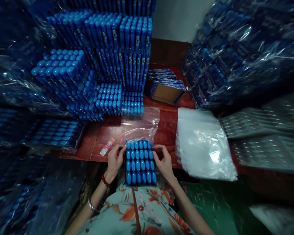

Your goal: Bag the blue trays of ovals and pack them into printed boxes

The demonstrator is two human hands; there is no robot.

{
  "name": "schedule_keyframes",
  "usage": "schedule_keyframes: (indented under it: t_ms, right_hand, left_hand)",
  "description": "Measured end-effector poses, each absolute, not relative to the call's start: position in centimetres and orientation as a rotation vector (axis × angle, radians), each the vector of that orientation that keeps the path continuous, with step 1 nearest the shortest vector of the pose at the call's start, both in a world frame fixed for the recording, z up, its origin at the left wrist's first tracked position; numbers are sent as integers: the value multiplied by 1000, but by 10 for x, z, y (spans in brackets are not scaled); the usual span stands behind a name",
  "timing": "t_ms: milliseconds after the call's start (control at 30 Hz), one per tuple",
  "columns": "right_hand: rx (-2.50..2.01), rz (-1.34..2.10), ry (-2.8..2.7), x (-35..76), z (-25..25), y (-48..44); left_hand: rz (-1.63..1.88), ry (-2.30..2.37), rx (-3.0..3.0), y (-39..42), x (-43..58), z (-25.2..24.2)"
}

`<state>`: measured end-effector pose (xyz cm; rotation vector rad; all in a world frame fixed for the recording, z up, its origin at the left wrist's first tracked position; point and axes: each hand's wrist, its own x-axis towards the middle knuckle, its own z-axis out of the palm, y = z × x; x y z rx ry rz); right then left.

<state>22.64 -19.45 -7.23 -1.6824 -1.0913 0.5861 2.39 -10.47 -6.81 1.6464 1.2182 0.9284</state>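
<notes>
A block of several blue boxes (140, 162), stood on end in rows, rests at the near edge of the red-brown table (167, 129). My left hand (114, 160) grips its left side and my right hand (163, 160) grips its right side, fingers curled around the top corners. A clear plastic bag (140, 124) lies open just beyond the block, its mouth at the block's far end. A small pink label (107, 146) lies on the table left of my left hand.
Tall stacks of the same blue boxes (107, 62) fill the back left. Bagged blue bundles (237, 52) pile up on the right and left. A heap of clear bags (203, 143) lies to the right. An open cardboard carton (167, 91) sits behind.
</notes>
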Motion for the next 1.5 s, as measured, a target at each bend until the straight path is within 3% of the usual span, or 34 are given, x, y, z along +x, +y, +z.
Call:
schedule_keyframes:
  t_ms: [200, 433, 600, 867, 1033, 1133, 1367, 1500]
  right_hand:
    - [-1645, 877, -1085, 236, -62, -165]
    - [-1741, 408, -1364, 245, -57, -187]
    - [-1655, 318, -1644, 245, -75, -257]
    - [-1596, 752, -2055, 231, -53, -306]
    - [-1562, 1047, -1975, 241, -13, -265]
    - [-1524, 896, -1879, 251, 19, -236]
    - [-1373, 178, -1631, 262, 96, -169]
    - [-1262, 311, -1308, 264, 98, -111]
  left_hand:
    - [899, 1220, 1737, -97, 28, -71]
    - [901, 1082, 2128, -109, 6, -66]
    - [769, 834, 2459, -144, -27, -63]
    - [497, 633, 2549, -190, -53, -70]
    - [335, 560, 2366, -166, -41, -27]
    - [326, 595, 2379, -138, -36, 14]
    - [803, 709, 2687, -70, -12, 102]
    - [1036, 833, 2547, -24, 22, 120]
